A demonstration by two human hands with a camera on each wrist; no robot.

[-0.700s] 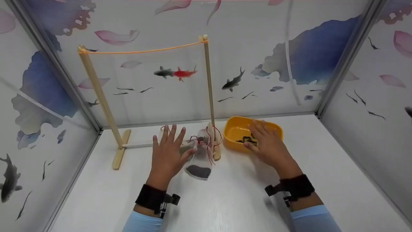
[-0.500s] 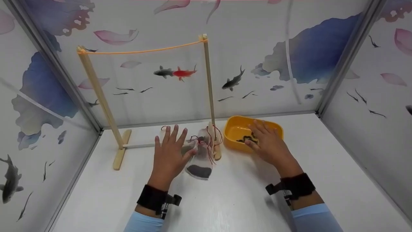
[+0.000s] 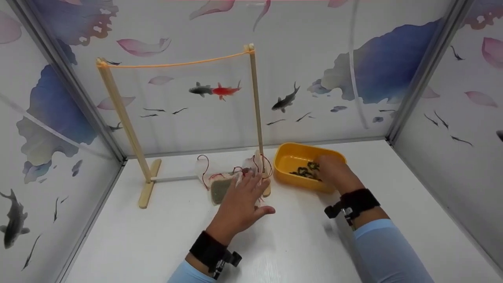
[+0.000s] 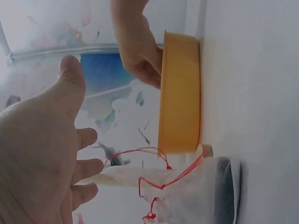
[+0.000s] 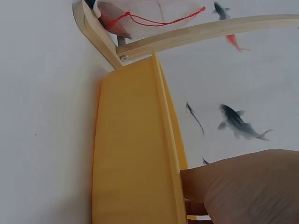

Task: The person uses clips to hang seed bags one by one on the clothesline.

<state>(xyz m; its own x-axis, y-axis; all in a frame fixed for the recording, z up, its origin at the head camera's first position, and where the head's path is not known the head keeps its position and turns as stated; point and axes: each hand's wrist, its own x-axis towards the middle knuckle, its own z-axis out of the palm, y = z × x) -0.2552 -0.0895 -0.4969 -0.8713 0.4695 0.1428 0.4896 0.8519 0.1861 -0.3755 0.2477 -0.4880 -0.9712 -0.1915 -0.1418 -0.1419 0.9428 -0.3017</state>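
Panels (image 3: 385,63) printed with fish and petals are set behind and on both sides of a white bench (image 3: 118,236), by which everything else is carried. A wooden frame (image 3: 124,122) is kept upright by flat feet (image 3: 144,196), apparently laid crosswise to its span for steadiness. An orange cord (image 3: 173,64) is tied across its top, presumably so that the line is held well above the surface. Beside one foot, a yellow tub (image 3: 298,182) is placed upright, where it is easily reached by the right hand (image 3: 332,171). That hand is held inside the tub; its fingertips are hidden, so whether anything is gripped cannot be told. The left hand (image 3: 241,206) is held wide over sheer pouches (image 3: 219,192), with fingers straight and thumb spread aside; whether the cloth is touched cannot be told. The pouches are gathered in a heap at the tub end of the frame. Small dark pieces (image 3: 302,171) are contained by the tub's walls, probably to prevent scattering. Red drawstrings (image 4: 161,187) are attached to the pouches, presumably to keep the contents in.
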